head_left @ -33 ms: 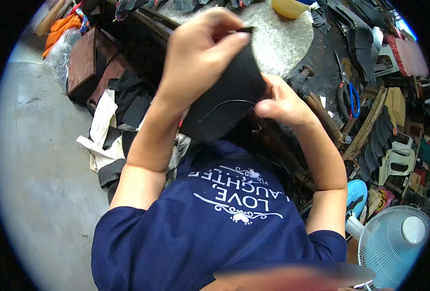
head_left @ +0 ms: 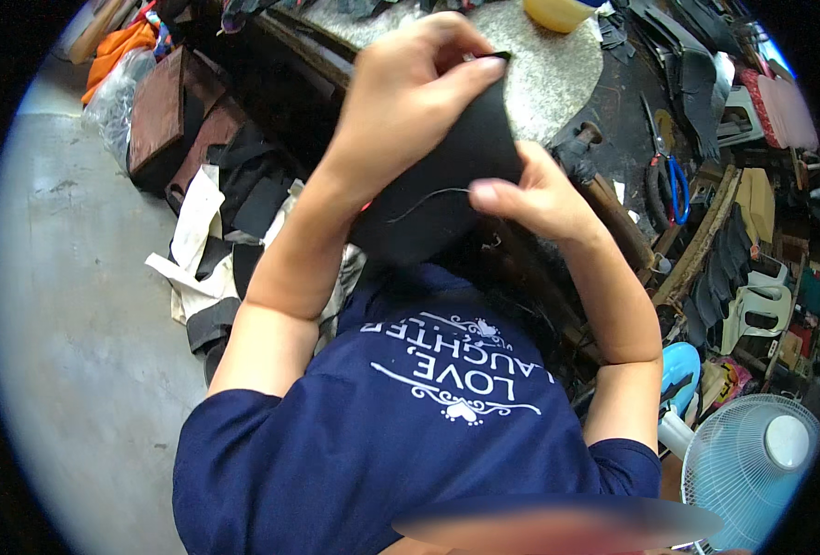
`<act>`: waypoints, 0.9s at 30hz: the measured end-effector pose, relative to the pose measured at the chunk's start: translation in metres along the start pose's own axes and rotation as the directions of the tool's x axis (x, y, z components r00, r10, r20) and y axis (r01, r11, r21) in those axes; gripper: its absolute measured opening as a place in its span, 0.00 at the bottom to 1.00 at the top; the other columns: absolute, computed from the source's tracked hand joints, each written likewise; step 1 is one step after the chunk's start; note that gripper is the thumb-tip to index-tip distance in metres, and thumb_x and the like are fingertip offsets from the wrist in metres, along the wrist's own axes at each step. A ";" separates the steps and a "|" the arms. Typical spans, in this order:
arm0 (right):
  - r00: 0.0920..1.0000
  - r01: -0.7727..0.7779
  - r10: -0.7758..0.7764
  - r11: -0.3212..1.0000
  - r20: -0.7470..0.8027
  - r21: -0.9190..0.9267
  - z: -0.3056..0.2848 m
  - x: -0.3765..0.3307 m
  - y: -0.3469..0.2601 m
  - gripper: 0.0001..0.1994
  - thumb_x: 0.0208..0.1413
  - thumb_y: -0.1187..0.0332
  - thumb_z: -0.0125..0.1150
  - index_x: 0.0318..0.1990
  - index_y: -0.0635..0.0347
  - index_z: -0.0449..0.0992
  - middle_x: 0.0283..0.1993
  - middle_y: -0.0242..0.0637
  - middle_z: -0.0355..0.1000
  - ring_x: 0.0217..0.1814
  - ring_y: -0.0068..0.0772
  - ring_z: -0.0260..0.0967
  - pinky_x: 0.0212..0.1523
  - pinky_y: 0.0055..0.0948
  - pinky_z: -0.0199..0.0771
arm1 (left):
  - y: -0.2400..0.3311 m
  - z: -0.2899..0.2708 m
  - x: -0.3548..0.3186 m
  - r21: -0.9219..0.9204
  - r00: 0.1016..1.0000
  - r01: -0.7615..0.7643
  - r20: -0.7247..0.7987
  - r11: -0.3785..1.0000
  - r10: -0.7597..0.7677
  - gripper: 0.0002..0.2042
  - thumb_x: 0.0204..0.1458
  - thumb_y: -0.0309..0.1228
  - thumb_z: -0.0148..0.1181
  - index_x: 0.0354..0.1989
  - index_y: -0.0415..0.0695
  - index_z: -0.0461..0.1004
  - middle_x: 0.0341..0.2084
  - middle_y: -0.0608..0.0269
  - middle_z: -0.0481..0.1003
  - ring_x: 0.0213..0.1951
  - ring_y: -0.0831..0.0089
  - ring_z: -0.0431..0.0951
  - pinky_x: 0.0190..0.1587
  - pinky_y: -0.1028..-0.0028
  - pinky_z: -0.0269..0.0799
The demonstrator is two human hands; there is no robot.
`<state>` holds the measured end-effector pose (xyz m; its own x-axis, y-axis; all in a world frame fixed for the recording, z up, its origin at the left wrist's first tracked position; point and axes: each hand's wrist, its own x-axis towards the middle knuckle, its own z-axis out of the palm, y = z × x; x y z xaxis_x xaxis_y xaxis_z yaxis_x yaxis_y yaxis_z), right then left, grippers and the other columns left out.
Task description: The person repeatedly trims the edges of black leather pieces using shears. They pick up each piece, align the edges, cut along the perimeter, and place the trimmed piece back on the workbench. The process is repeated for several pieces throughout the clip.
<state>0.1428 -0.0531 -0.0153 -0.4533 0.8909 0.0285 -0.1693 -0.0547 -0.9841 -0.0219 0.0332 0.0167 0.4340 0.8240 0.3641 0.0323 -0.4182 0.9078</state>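
Note:
A black, soft-looking piece of material, like fabric or leather, is raised in front of my chest between both hands. My left hand pinches its far upper corner between thumb and fingers. At the right edge, my right hand holds it with the thumb on the near face and the fingers hidden behind. A thin, pale curved thread runs across that face and ends at my right thumb. Whether the thumb presses on the thread, I cannot tell.
Beyond the hands is a dark workbench with a pale speckled slab, a yellow tub and blue-handled scissors. A wooden box and cloth scraps lie left. A white fan stands near right.
My left hand and the black piece have shifted slightly right. My right thumb has moved a little left across its face, toward the thread.

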 end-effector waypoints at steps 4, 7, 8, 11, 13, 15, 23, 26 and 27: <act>0.880 0.031 0.031 0.992 -0.474 0.123 -0.003 -0.017 0.018 0.13 0.59 0.70 0.61 0.49 0.67 0.74 0.42 0.34 0.77 0.43 0.24 0.74 0.45 0.24 0.75 | -0.035 0.016 0.010 -0.293 0.977 0.211 0.054 0.933 -0.204 0.13 0.61 0.30 0.53 0.51 0.38 0.70 0.27 0.64 0.75 0.27 0.82 0.72 0.31 0.82 0.68; 0.811 0.086 -0.022 0.993 -0.585 0.083 -0.009 -0.021 0.020 0.14 0.61 0.70 0.58 0.52 0.66 0.71 0.47 0.36 0.75 0.45 0.24 0.73 0.47 0.24 0.74 | -0.037 0.021 -0.004 -0.339 0.971 0.235 0.115 0.911 -0.208 0.15 0.55 0.26 0.60 0.51 0.37 0.70 0.26 0.64 0.75 0.29 0.81 0.73 0.34 0.80 0.70; 0.782 0.111 -0.040 0.991 -0.622 0.076 -0.011 -0.021 0.020 0.15 0.62 0.70 0.57 0.53 0.66 0.71 0.48 0.36 0.74 0.46 0.24 0.72 0.48 0.24 0.73 | -0.034 0.022 -0.009 -0.266 0.990 0.121 0.102 0.956 -0.097 0.16 0.52 0.24 0.64 0.50 0.37 0.72 0.24 0.65 0.76 0.28 0.82 0.74 0.33 0.80 0.71; 0.807 0.221 -0.049 0.949 -0.589 0.224 -0.013 -0.024 0.017 0.15 0.62 0.70 0.56 0.54 0.67 0.70 0.50 0.37 0.74 0.48 0.24 0.71 0.50 0.24 0.72 | -0.026 0.020 -0.024 -0.119 0.971 0.167 0.192 0.979 -0.142 0.21 0.52 0.19 0.61 0.56 0.39 0.69 0.28 0.69 0.74 0.32 0.87 0.71 0.35 0.86 0.67; 0.821 0.261 -0.031 0.908 -0.570 0.327 -0.014 -0.025 0.017 0.15 0.63 0.69 0.57 0.53 0.68 0.70 0.49 0.37 0.74 0.47 0.23 0.72 0.49 0.24 0.73 | -0.023 0.019 -0.029 -0.077 0.974 0.144 0.185 0.987 -0.128 0.21 0.52 0.18 0.61 0.55 0.39 0.69 0.29 0.68 0.74 0.32 0.86 0.72 0.34 0.85 0.68; 0.821 0.180 -0.030 0.962 -0.570 0.208 -0.015 -0.025 0.018 0.14 0.63 0.69 0.57 0.52 0.68 0.71 0.47 0.36 0.75 0.45 0.23 0.72 0.47 0.23 0.74 | -0.022 0.018 -0.032 0.016 0.984 0.090 0.154 0.996 -0.091 0.20 0.51 0.18 0.61 0.54 0.40 0.71 0.29 0.66 0.76 0.32 0.85 0.74 0.34 0.84 0.70; 0.794 0.143 -0.135 0.989 -0.593 -0.033 -0.011 -0.023 0.023 0.12 0.63 0.70 0.57 0.49 0.68 0.73 0.44 0.35 0.75 0.42 0.20 0.72 0.45 0.21 0.73 | -0.026 0.033 -0.026 0.279 0.965 -0.256 0.008 0.926 0.264 0.09 0.47 0.20 0.66 0.39 0.40 0.80 0.30 0.60 0.78 0.31 0.74 0.79 0.33 0.78 0.74; 0.792 0.141 -0.161 0.987 -0.589 -0.080 -0.009 -0.024 0.022 0.11 0.63 0.70 0.57 0.49 0.68 0.73 0.43 0.34 0.75 0.42 0.19 0.71 0.44 0.20 0.73 | -0.026 0.034 -0.028 0.291 0.961 -0.266 0.005 0.919 0.277 0.07 0.48 0.22 0.66 0.36 0.39 0.80 0.29 0.60 0.78 0.30 0.73 0.79 0.32 0.77 0.73; 0.794 0.144 -0.165 0.986 -0.585 -0.082 -0.009 -0.024 0.022 0.11 0.63 0.70 0.57 0.49 0.68 0.73 0.43 0.34 0.75 0.42 0.19 0.71 0.44 0.20 0.73 | -0.026 0.033 -0.028 0.288 0.968 -0.243 0.020 0.926 0.248 0.07 0.48 0.22 0.66 0.36 0.39 0.80 0.29 0.60 0.78 0.30 0.73 0.79 0.32 0.77 0.73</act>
<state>0.1578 -0.0722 -0.0388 0.1800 0.9802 0.0822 -0.1604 0.1117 -0.9807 -0.0055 0.0082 -0.0241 0.4461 0.6866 0.5740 0.1835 -0.6979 0.6923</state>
